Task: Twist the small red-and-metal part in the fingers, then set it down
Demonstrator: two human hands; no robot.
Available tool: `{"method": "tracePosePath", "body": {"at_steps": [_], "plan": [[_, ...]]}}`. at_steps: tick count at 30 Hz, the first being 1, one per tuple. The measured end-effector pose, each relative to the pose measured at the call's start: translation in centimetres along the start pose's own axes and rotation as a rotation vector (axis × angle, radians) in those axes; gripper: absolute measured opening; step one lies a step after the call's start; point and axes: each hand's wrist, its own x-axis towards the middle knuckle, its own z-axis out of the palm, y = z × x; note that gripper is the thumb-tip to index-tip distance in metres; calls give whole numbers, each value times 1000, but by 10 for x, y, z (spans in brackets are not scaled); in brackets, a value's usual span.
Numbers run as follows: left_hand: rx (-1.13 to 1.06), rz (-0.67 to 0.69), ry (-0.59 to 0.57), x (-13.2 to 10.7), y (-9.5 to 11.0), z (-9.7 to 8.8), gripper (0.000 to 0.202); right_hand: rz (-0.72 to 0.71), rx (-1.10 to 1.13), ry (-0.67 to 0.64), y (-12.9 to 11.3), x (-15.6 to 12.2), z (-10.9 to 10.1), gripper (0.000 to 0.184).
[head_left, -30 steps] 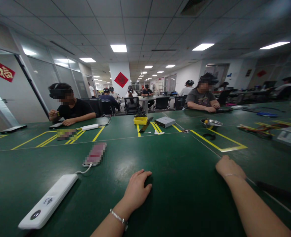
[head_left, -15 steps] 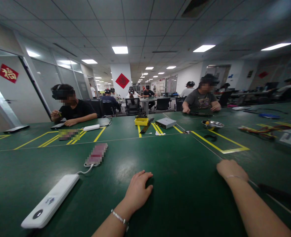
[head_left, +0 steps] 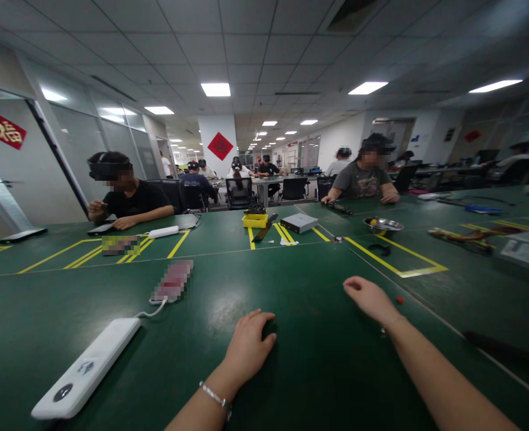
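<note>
My left hand [head_left: 248, 344] lies on the green table [head_left: 309, 359] with its fingers stretched out and the thumb apart; it holds nothing. To its right, my right hand [head_left: 372, 299] is over the tabletop with its fingers curled together, like a pinch. Whatever the fingers may hold is hidden. A small red piece [head_left: 399, 299] lies on the table just beyond my right wrist. It is too small to name.
A white power bank [head_left: 88, 365] with a cable to a blurred phone [head_left: 173, 281] is at left. Farther back are a yellow tray [head_left: 255, 221], a grey box [head_left: 299, 222] and a metal bowl [head_left: 390, 225]. Two people sit across the table.
My right hand has moved left across the table. The small red piece now shows where that hand was. My left hand stays in place. The person at right has shifted a dark object.
</note>
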Motion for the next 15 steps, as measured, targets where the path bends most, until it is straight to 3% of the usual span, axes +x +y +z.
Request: {"method": "tracePosePath", "body": {"at_steps": [4,7,11,13,15], "plan": [[-28,19,31,0,1,3,39,-349,144,-148,-61,-37,43,18],[-40,36,30,0,4,5,39,-457,265,-257,-92,-66,71,12],[-71,27,33,0,7,4,19,-473,391,-318,-105,-83,86,14],[-116,-9,49,1,7,3,18,-523,347,-314,-102,-78,82,18],[-171,-61,63,2,5,2,20,-539,213,-231,-92,-66,70,24]]}}
